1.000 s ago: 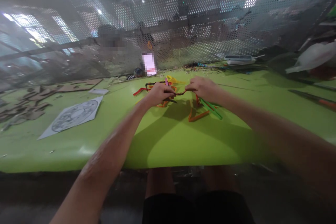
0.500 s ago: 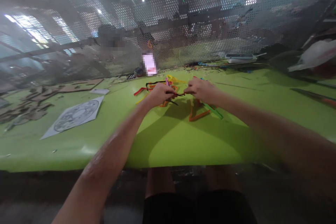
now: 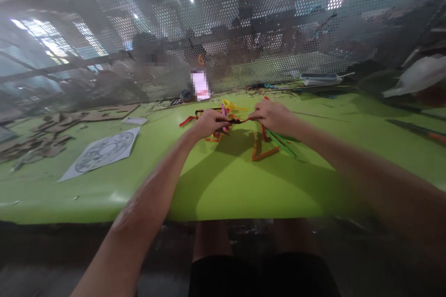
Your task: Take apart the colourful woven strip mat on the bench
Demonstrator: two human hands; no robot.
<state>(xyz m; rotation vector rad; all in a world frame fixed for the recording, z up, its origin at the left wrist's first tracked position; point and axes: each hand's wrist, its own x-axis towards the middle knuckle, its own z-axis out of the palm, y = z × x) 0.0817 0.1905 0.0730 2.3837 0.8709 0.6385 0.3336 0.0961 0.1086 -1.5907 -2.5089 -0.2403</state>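
Between my two hands a thin twisted strip (image 3: 239, 121), dark at the left and red towards the right, is stretched above the table. My left hand (image 3: 212, 123) pinches its dark end with the fingers closed. The red end sits in the closed fingertips of my right hand (image 3: 270, 115). Under and behind the left hand lies a tangle of coloured strips, among them a yellow strip (image 3: 229, 104) and a red strip (image 3: 188, 121). Below the right hand are an orange strip (image 3: 266, 153) with a sharp bend and a green strip (image 3: 283, 144).
On the green table (image 3: 223, 190), brown cardboard scraps (image 3: 52, 132) and a sheet with a round printed pattern (image 3: 104, 151) lie at left. A phone (image 3: 200, 85) leans by the perforated metal screen (image 3: 237, 32). A white device (image 3: 320, 79) and scissors-like blades (image 3: 414, 130) are at right.
My right hand has shifted slightly right, away from my left hand. The strip between them now looks straighter and shows more red. The view has moved slightly.
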